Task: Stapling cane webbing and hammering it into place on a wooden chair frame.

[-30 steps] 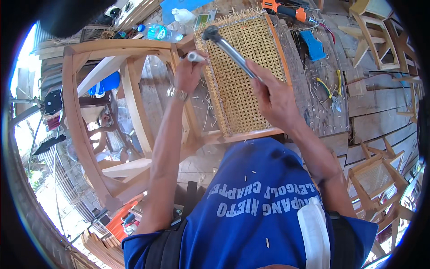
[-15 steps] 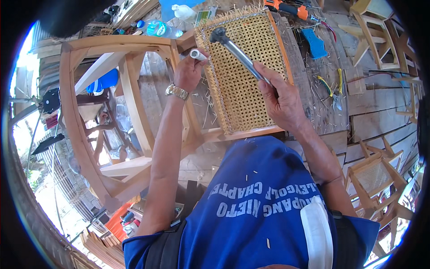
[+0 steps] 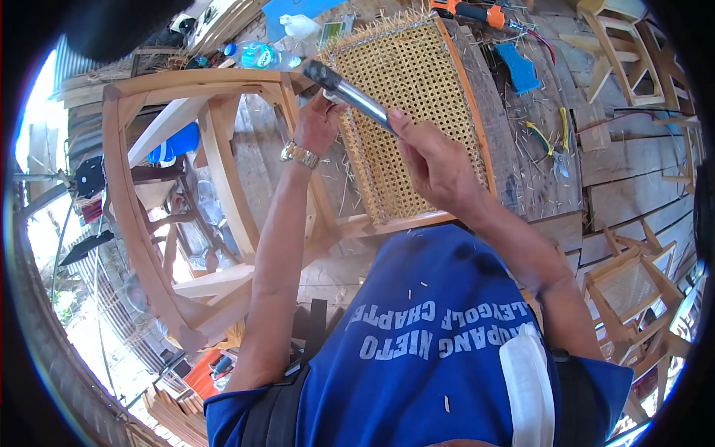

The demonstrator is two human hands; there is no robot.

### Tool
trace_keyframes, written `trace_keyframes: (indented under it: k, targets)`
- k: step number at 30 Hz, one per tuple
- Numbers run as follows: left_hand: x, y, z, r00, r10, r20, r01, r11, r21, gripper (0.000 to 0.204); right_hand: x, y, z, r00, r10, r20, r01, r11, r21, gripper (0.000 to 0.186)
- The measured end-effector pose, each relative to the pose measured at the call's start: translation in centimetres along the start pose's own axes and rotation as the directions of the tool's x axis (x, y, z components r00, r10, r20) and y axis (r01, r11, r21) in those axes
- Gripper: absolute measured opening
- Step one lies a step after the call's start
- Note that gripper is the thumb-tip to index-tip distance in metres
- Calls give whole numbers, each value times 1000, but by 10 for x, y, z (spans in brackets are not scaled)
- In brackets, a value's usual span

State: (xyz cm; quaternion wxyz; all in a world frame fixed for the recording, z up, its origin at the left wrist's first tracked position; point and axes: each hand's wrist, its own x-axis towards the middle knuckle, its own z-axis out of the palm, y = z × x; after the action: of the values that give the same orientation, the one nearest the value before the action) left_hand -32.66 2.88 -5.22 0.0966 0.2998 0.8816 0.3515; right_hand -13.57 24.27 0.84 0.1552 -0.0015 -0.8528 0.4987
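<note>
My right hand [image 3: 436, 167] is closed round the shiny metal handle of a hammer [image 3: 357, 99], its dark head over my left hand. My left hand [image 3: 316, 123] grips a whitish cylindrical tool [image 3: 332, 97], partly hidden under the hammer, at the left edge of a woven cane panel [image 3: 402, 97]. The panel has a wooden border and frayed strands along its top. It forms part of a pale wooden chair frame [image 3: 115, 149] lying on a weathered plank worktop [image 3: 514, 179].
Two plastic bottles [image 3: 261, 55], an orange-and-black power tool [image 3: 488, 15], a blue object [image 3: 514, 68] and yellow-handled pliers [image 3: 558, 145] surround the panel. More chair frames [image 3: 629, 283] stand at right. Another person [image 3: 167, 246] is partly visible through the frame at left.
The hammer has swung left and down, so its head now sits over the cylinder in my left hand. My right hand has moved slightly left with it.
</note>
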Motion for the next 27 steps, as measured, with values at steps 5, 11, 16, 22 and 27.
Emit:
trace_keyframes:
  k: [5,11,16,22,27]
  targets:
    - [-6,26,-5,993,-101,64,92,988,126,16,3,16,0,998,42,-46,-39,998,50,42]
    - [-46,8,-6,980,-81,-179,13,936,-351,16,-24,-2,-43,969,209,-132,-176,957,230,42]
    - [-41,11,-3,985,-51,-166,6,965,-262,16,-31,4,-39,977,183,-106,-161,968,193,43]
    - [-29,12,-5,996,-66,-59,60,993,-102,18,-37,1,-22,989,127,-74,-104,960,260,42]
    - [-14,26,-7,994,-109,-30,111,991,70,17,-21,-21,-31,993,116,35,-121,952,280,42]
